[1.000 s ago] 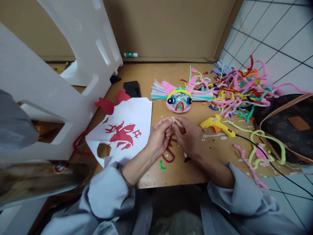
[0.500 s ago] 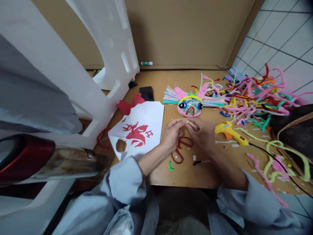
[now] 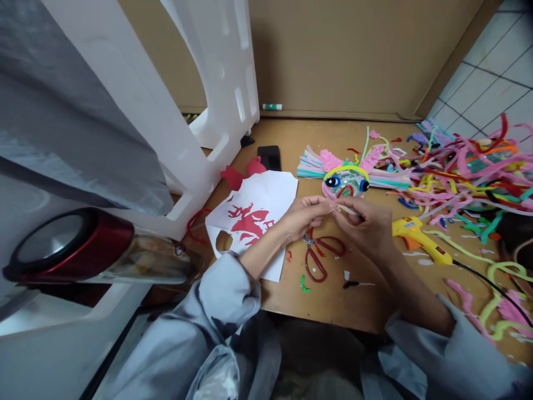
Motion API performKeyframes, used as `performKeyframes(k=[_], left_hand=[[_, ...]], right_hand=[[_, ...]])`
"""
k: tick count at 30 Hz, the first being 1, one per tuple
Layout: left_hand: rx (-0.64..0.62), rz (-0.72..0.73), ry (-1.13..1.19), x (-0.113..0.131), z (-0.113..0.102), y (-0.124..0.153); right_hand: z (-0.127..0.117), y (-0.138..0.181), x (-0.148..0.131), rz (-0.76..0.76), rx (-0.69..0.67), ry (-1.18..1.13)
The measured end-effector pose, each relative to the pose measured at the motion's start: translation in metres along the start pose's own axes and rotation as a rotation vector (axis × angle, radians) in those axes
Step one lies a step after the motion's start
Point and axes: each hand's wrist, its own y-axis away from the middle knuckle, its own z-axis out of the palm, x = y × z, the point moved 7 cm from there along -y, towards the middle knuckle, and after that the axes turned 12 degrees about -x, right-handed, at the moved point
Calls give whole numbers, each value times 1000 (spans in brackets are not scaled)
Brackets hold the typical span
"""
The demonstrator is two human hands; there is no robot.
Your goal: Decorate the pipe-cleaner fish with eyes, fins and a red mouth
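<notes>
My left hand (image 3: 303, 218) and my right hand (image 3: 366, 226) meet above the wooden table (image 3: 333, 294), both pinched on a thin pale stick-like piece (image 3: 346, 210) held between the fingertips. Red-handled scissors (image 3: 318, 256) lie on the table right under the hands. Just beyond them sits a craft face (image 3: 346, 180) with blue eyes, a red mouth, a yellow band and pink ears of pipe cleaner. A yellow glue gun (image 3: 418, 240) lies to the right of my right hand, its black cord running off right.
A heap of coloured pipe cleaners (image 3: 466, 172) fills the right side. White paper with a red cut-out (image 3: 254, 219) lies left of my hands, a black phone (image 3: 268, 157) behind it. White foam panels (image 3: 175, 111) and a red-rimmed glass jar (image 3: 83, 250) stand at left.
The view has swung left, so the table and hands sit further right in frame and the jar has come into sight. Both hands keep pinching the pale stick; the scissors below them now show.
</notes>
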Motion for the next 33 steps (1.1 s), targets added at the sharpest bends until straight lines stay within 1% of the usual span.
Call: performKeyframes(k=[3, 5, 7, 9, 12, 15, 18, 20, 22, 25, 29, 33], left_hand=[[-69, -86, 5, -4, 1, 2], [-76, -97, 18, -6, 2, 2], [-32, -62, 24, -6, 1, 1], [52, -4, 13, -6, -3, 0], [179, 53, 1, -8, -9, 1], [234, 64, 13, -10, -11, 2], [268, 81, 23, -11, -13, 3], [312, 107, 24, -10, -15, 5], [353, 139, 22, -9, -15, 7], [395, 182, 40, -10, -14, 10], [424, 217, 81, -14, -9, 13], [438, 216, 115, -21, -6, 15]], right_hand=[[4, 5, 3, 21, -46, -64], [6, 6, 5, 48, -67, -114], [11, 6, 7, 75, -96, -160], [15, 6, 9, 109, -121, -189], [13, 6, 12, 152, -97, -173], [9, 5, 14, 143, -82, -105], [6, 6, 11, 117, -68, 20], [9, 8, 8, 124, -78, 102], [16, 11, 4, 130, -119, 174], [25, 14, -5, 129, -153, 282], [23, 17, -11, 153, -63, 366], [24, 17, -12, 103, -64, 386]])
